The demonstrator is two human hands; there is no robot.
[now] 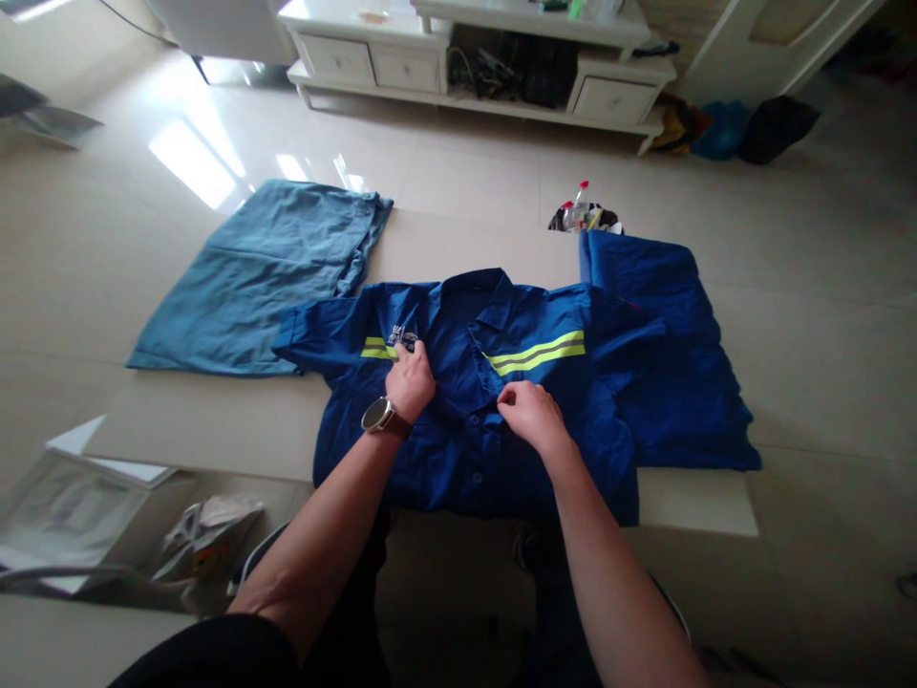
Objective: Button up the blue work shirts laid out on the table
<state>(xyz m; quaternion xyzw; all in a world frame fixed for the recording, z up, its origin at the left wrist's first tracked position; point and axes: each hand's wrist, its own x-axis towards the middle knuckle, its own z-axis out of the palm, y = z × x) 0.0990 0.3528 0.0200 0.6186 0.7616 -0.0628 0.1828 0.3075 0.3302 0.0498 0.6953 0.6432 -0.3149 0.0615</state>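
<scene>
A dark blue work shirt [465,449] with yellow reflective stripes lies face up on a low beige table [215,435], collar away from me. My left hand [410,379], with a watch on the wrist, is closed on the shirt's front near the left chest stripe. My right hand [526,411] pinches the fabric at the button line in the middle of the shirt. Both hands rest on the cloth.
A lighter blue garment [265,277] lies flat at the table's left. A dark blue garment [666,354] lies at the right, under the shirt's sleeve. A bottle [577,205] stands beyond the table. A white cabinet [473,57] is at the back. Papers and bags [93,506] sit on the floor at the left.
</scene>
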